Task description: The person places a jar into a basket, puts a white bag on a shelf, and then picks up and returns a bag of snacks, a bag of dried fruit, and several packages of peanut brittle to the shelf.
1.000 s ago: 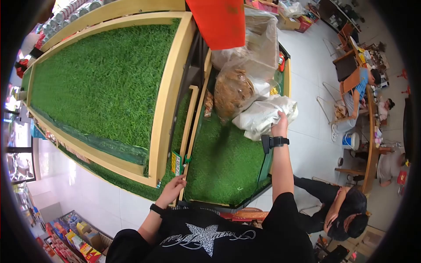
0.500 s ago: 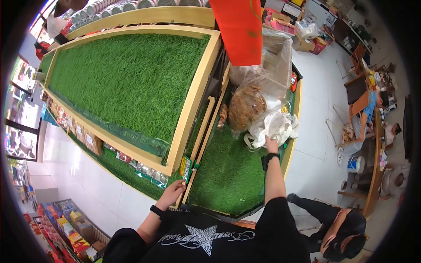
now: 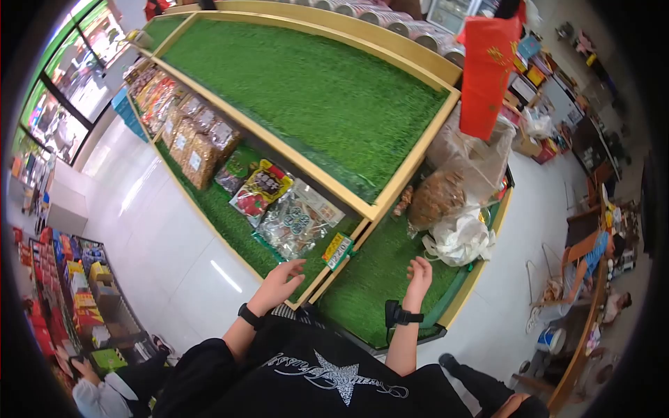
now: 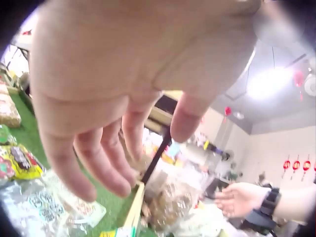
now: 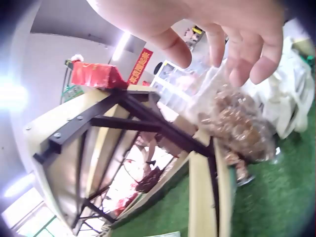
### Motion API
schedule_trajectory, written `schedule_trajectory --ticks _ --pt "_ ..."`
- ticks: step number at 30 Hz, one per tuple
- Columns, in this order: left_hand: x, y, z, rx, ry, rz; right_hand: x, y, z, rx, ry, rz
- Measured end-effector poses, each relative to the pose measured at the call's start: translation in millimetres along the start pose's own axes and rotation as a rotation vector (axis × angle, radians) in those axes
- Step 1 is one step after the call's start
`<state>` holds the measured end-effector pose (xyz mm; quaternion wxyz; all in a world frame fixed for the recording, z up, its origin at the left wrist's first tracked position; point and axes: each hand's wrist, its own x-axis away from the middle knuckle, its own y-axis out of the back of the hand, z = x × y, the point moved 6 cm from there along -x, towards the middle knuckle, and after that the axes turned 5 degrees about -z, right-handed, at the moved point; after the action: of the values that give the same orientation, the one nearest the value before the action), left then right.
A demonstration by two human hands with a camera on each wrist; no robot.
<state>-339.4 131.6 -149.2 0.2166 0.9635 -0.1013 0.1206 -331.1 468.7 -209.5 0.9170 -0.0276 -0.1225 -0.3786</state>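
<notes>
Big wooden-framed display stand [image 3: 300,104] in front of me, top tier lined with green artificial turf. Below it, the lower corner section [image 3: 369,292], same turf; large clear bag of brown food [image 3: 439,198] sits toward its back, under the hanging red cloth [image 3: 481,76]. White plastic bag [image 3: 460,240] lies crumpled against that bag, beside the section's outer wooden edge. On the lower side shelf, clear snack packet [image 3: 296,216] lies flat, yellow-and-black packet [image 3: 265,184] right behind it; farther along, a row of packed bags [image 3: 198,136].

Hands next — both released. Left hand [image 3: 280,284] hovers by the shelf's near corner, nearest the clear snack packet and the sign, fingers loosely bent, thumb apart. Right hand [image 3: 417,280] is over the corner turf, near the white plastic bag but apart from it, fingers relaxed and slightly bent. Black bands [image 3: 249,317] on both wrists.

Smaller stuff — yellow-and-white price sign [image 3: 337,251] stands at the wooden divider, between the two hands and a bit beyond them. Small packet of brown pieces [image 3: 403,200] lies left of the brown food.
</notes>
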Motion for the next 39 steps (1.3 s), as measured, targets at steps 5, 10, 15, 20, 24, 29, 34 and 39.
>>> schedule_trajectory --ticks 5,10,15,20,24,29,34,39 --pt "34.8 58.2 3.8 0.084 -0.08 -0.215 52.7 -49.0 25.5 -0.047 0.055 0.258" --pt "80.6 133.2 10.0 0.072 -0.206 -0.472 102.7 -63.3 52.2 -0.012 0.138 0.229" --pt "136.5 216.8 49.8 0.058 -0.236 -0.607 175.7 -93.3 58.8 -0.103 0.223 0.226" --pt "201.3 297.0 116.3 0.077 -0.154 -0.725 258.8 -155.1 33.2 -0.235 0.064 0.276" --pt "260.5 341.7 150.5 0.14 -0.052 -0.868 312.5 -212.9 28.0 -0.244 0.015 0.472" --pt "317.7 369.5 193.3 0.18 0.069 -1.037 358.2 -278.1 60.0 -0.273 0.054 0.662" --pt "337.9 372.4 219.9 0.268 0.155 -1.119 409.0 -328.9 106.7 -0.124 0.343 0.953" --pt "327.7 389.6 222.1 0.281 0.179 -1.133 491.2 -355.7 229.4 -0.114 0.991 1.228"
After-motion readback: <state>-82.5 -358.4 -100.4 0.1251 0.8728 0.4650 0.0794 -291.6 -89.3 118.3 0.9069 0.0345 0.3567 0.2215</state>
